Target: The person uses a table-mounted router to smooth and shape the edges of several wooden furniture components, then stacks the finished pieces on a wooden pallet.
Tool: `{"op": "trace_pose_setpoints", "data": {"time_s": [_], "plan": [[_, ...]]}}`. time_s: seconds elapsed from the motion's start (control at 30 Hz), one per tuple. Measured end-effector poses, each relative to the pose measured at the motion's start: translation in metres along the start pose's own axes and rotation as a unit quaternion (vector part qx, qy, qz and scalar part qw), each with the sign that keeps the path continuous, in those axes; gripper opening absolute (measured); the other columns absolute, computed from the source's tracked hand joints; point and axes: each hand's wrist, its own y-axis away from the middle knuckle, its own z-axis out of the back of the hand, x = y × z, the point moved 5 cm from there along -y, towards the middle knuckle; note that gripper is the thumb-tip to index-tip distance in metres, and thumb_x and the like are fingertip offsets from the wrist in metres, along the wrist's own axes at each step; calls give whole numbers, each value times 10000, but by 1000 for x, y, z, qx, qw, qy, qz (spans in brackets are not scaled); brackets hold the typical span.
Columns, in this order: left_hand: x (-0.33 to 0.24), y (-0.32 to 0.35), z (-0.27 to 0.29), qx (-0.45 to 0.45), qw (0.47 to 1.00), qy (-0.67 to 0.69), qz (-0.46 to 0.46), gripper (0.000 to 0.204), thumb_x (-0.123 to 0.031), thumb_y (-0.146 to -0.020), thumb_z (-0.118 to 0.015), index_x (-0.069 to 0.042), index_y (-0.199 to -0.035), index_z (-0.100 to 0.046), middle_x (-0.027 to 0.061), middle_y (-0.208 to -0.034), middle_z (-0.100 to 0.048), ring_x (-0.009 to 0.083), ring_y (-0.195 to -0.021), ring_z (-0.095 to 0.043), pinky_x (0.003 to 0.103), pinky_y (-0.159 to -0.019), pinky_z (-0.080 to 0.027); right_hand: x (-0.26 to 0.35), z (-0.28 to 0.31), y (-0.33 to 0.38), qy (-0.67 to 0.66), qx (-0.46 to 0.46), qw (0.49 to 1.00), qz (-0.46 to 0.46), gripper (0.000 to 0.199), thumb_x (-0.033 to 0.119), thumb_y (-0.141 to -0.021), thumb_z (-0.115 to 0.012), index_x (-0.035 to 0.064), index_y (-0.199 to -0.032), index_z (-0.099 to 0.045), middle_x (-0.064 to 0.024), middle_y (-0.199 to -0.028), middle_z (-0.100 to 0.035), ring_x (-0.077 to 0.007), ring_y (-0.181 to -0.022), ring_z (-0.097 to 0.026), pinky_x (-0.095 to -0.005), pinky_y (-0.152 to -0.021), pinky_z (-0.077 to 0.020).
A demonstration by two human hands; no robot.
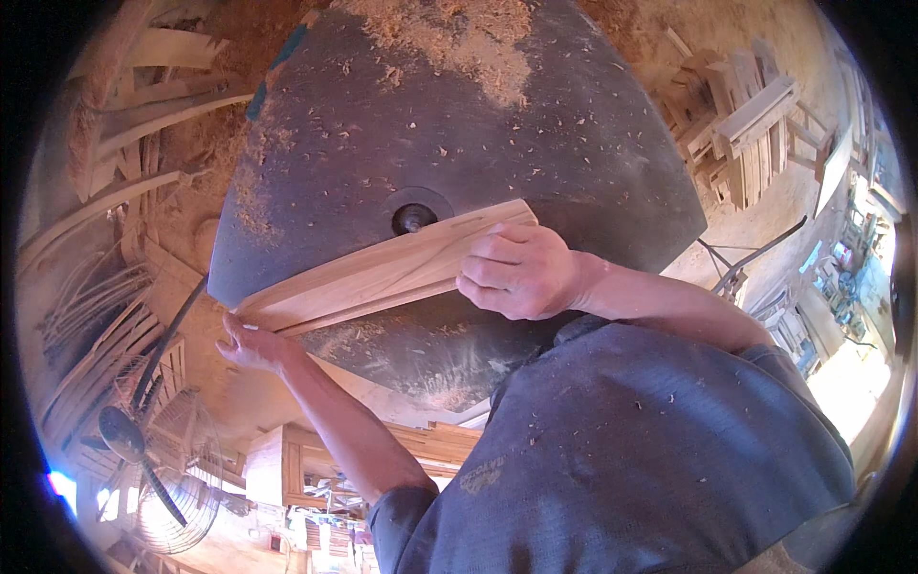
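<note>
A long wooden board (382, 265) with a grooved or stepped near edge lies slantwise over a dark machine table (335, 163). Its far edge is right beside a round opening with a spindle (413, 219) in it; whether they touch I cannot tell. My left hand (251, 344) grips the board's left end, which reaches the table's edge. Toward the right end, my right hand (516, 272) is closed over the board, fingers curled on its top and near side.
Shavings (469, 38) are heaped on the table's far part and scattered elsewhere. Stacked wooden pieces (751, 124) stand at the right. Curved wooden parts (105, 210) fill the left side. A caged fan (177, 488) stands at lower left, and a wooden cabinet (287, 464) is near it.
</note>
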Motion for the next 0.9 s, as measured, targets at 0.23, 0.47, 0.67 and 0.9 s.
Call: {"op": "trace_pose_setpoints", "data": {"time_s": [0.23,0.47,0.67,0.9], "plan": [[11,-13,19,-13,1000,-1,24,898,-332,-990,-705,118,-1616,-244,309,-1597,-389,369,-1375,-534,458,-1152,-455,1,-18,-17,-19,21,999,17,182,126,-729,-760,77,-902,-727,-19,-975,-649,-173,-903,-645,-312,-771,-549],[21,-26,29,-55,998,-6,12,574,-250,-968,-709,41,-1422,-513,211,-1370,-586,323,-1184,-642,479,-962,-579,3,-22,-23,-5,31,999,10,139,153,-730,-736,99,-853,-702,1,-952,-605,-160,-936,-621,-303,-788,-531],[11,-15,28,-60,998,-2,28,654,-261,-963,-726,55,-1464,-448,233,-1416,-546,332,-1217,-616,463,-996,-552,3,-22,-26,-4,44,999,11,193,179,-707,-729,93,-878,-712,2,-958,-609,-164,-954,-624,-308,-805,-537],[14,-14,34,-37,999,-9,25,893,-292,-969,-721,76,-1637,-256,300,-1576,-422,365,-1389,-518,456,-1113,-495,4,-24,-25,-7,56,998,5,176,191,-716,-709,99,-866,-707,-5,-956,-606,-175,-957,-612,-319,-815,-530]]}}
